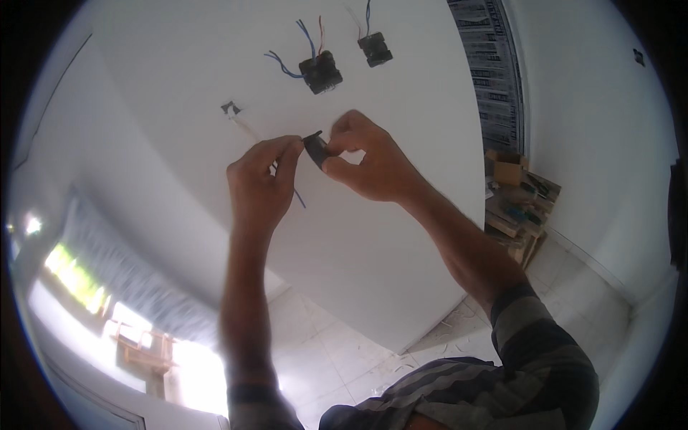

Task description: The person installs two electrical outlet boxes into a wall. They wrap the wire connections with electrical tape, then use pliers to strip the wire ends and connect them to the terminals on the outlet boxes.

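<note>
My left hand (264,172) is closed in a pinch in front of the white wall. A blue wire (299,199) sticks out below its fingers. From a small wall box (231,109), a pale cable (245,129) runs down to this hand. Close beside its fingertips, my right hand (365,156) grips what looks like a roll of black tape (315,151) between thumb and fingers. A short dark strip (312,135) stands at the roll's upper end, near the left fingertips. Whether the strip touches the wire is hidden by the fingers.
Above my hands, two black wall boxes, a larger one (320,72) with blue and red wires and a smaller one (375,49), sit in the wall. A wooden pallet stack (527,226) with a cardboard box (507,169) stands right. Debris lies on the tiled floor (315,330).
</note>
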Demonstrator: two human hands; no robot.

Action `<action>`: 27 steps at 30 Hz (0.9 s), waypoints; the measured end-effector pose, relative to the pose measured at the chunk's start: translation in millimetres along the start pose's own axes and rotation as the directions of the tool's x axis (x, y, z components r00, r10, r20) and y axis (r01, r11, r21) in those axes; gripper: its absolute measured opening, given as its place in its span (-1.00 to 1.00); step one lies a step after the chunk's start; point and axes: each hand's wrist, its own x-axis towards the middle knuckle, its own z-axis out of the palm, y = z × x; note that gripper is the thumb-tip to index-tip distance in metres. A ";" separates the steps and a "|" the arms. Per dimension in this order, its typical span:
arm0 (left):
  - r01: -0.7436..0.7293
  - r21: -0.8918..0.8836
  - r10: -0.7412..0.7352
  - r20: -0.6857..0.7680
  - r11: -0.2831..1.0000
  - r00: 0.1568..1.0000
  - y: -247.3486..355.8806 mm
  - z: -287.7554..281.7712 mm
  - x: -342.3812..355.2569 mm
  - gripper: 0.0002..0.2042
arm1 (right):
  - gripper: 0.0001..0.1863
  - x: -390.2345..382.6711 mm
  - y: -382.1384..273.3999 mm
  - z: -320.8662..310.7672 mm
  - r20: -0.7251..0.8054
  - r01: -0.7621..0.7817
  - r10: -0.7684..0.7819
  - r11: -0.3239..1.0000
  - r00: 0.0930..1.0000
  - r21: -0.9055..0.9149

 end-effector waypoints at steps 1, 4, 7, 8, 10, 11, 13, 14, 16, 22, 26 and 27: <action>-0.087 0.003 0.087 -0.023 0.996 0.996 -3.8 3.2 0.0 -0.87 | -0.63 -2.5 1.2 3.9 -0.138 0.163 -0.154 0.985 0.978 0.058; -0.280 0.077 0.285 -0.068 0.957 0.956 -11.8 -4.7 20.7 -0.89 | -0.69 20.4 -13.5 -0.3 -0.137 0.152 -0.095 0.857 0.986 0.493; -0.334 0.110 0.336 0.000 0.936 0.942 -4.0 -11.7 22.1 -0.89 | -0.64 37.2 8.4 11.1 -0.075 0.041 0.031 0.612 0.997 0.790; -0.344 0.124 0.348 -0.013 0.931 0.937 -8.9 -10.8 20.6 -0.89 | -0.66 37.0 13.5 15.4 -0.169 0.121 -0.028 0.810 0.985 0.574; -0.350 0.182 0.364 -0.047 0.919 0.930 -14.9 -17.3 17.6 -0.89 | -0.70 31.8 12.3 25.7 -0.245 0.208 -0.154 0.955 0.957 0.212; -0.331 0.170 0.345 -0.058 0.928 0.937 -11.1 -20.8 15.6 -0.89 | -0.72 28.7 10.3 32.2 -0.251 0.230 -0.193 0.965 0.949 0.123; -0.280 0.106 0.290 -0.084 0.954 0.953 -7.5 -15.1 12.8 -0.90 | -0.76 13.5 9.7 32.1 -0.268 0.246 -0.222 0.967 0.937 0.059; -0.294 0.094 0.302 -0.075 0.951 0.950 -5.7 -11.7 11.6 -0.90 | -0.78 6.0 9.2 32.4 -0.290 0.261 -0.222 0.960 0.931 0.103; -0.327 0.084 0.333 -0.061 0.941 0.941 -1.8 -8.9 10.6 -0.90 | -0.77 1.4 0.4 24.8 -0.285 0.244 -0.132 0.882 0.949 0.403; -0.323 0.146 0.322 0.032 0.935 0.946 0.5 -10.8 7.8 -0.94 | -0.65 11.7 -4.2 16.7 -0.105 0.069 0.080 0.371 0.991 0.926; -0.321 0.114 0.324 -0.003 0.940 0.946 -1.8 -10.6 6.1 -0.94 | -0.65 -3.2 2.1 33.6 -0.322 0.139 -0.091 0.982 0.942 0.127; -0.322 0.118 0.327 -0.027 0.939 0.945 -2.6 -12.2 5.6 -0.94 | -0.66 -5.8 3.5 36.8 -0.350 0.179 -0.158 0.983 0.924 0.030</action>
